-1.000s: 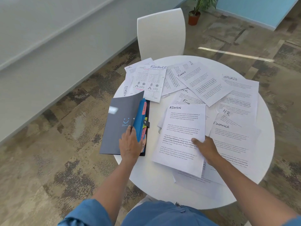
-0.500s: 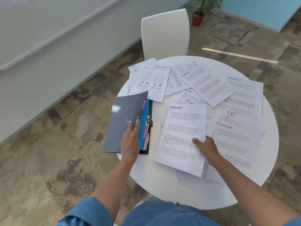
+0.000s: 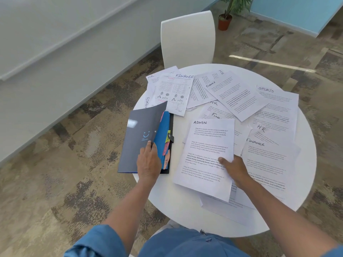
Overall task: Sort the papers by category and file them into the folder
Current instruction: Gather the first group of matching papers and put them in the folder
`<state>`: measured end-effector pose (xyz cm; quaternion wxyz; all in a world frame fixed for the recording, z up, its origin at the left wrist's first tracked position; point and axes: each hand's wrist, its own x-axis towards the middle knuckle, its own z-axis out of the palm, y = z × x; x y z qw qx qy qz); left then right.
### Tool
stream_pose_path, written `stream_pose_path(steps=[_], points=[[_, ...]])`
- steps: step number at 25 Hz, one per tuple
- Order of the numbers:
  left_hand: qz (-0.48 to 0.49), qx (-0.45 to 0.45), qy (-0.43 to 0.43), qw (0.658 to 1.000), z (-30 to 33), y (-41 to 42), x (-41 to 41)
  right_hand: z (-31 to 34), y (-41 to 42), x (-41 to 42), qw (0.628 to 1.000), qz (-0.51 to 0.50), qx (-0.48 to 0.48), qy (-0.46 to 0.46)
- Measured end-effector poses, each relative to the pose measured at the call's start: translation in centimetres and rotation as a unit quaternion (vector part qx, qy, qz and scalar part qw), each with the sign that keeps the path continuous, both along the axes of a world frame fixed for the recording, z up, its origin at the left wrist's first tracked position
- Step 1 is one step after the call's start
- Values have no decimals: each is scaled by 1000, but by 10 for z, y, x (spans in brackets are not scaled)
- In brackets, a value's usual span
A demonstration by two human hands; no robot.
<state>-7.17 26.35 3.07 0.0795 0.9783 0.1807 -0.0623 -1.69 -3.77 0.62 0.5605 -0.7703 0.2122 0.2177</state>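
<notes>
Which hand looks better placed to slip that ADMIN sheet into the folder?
The right hand. It already pinches the ADMIN sheet at its right edge, while the left hand is busy lifting the folder cover, exposing the tabbed dividers.

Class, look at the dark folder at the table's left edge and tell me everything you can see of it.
The dark grey card folder lies at the round white table's left edge, partly overhanging it. Its cover, printed with a small blue smile, is lifted by the left hand. Inside show blue dividers with pink, yellow and orange tabs; one reads HR. A black strap closure sits on its right edge.
</notes>
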Motion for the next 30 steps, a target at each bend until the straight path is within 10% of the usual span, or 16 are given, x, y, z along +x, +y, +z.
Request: stream_pose_path(steps=[30], points=[[-23,57,34,998,-22,-12,-8,18,-16,-5,1000,-5,-14,-4]])
